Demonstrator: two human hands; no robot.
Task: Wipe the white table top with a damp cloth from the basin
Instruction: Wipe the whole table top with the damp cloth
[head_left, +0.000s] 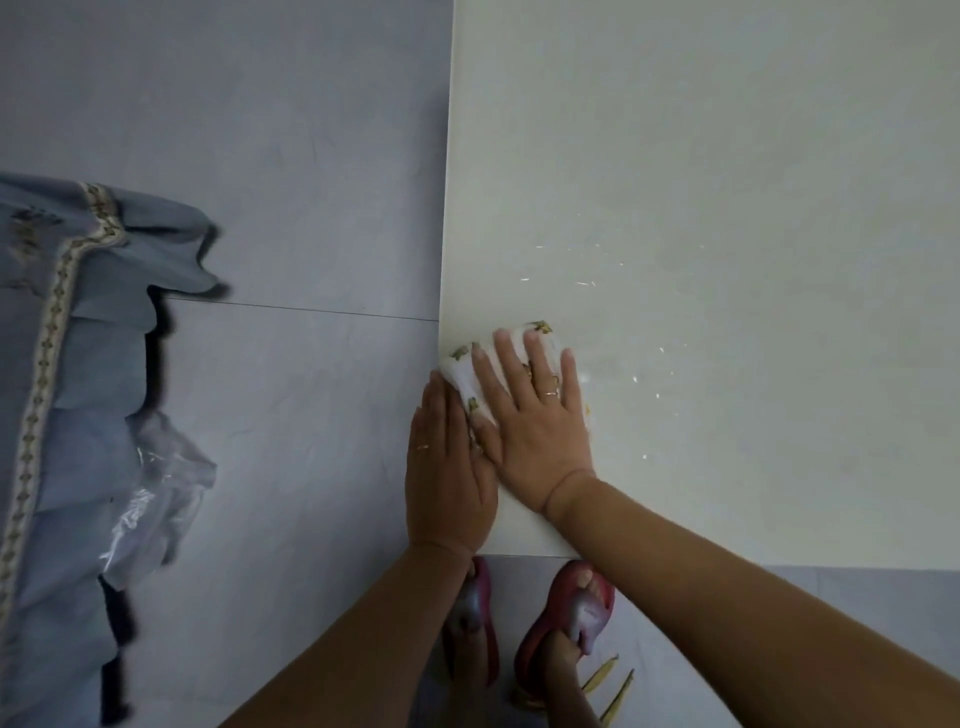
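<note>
The white table top (727, 208) fills the right of the view; its left edge runs down the middle. A white cloth with small yellow-green prints (470, 374) lies at the table's near left corner. My right hand (535, 415) lies flat on the cloth with straight, spread fingers, pressing it down. Straight-fingered too, my left hand (449, 473) lies along the table's left edge beside the cloth, its fingertips touching it. Small bright specks and wet glints (587, 283) dot the surface beyond and to the right of the cloth. No basin is in view.
Grey floor tiles (260, 156) spread out left of the table. A blue fabric with a patterned trim (62, 364) and a clear plastic bag (156, 499) are at the left. My feet in red sandals (566, 623) stand below the table's near edge.
</note>
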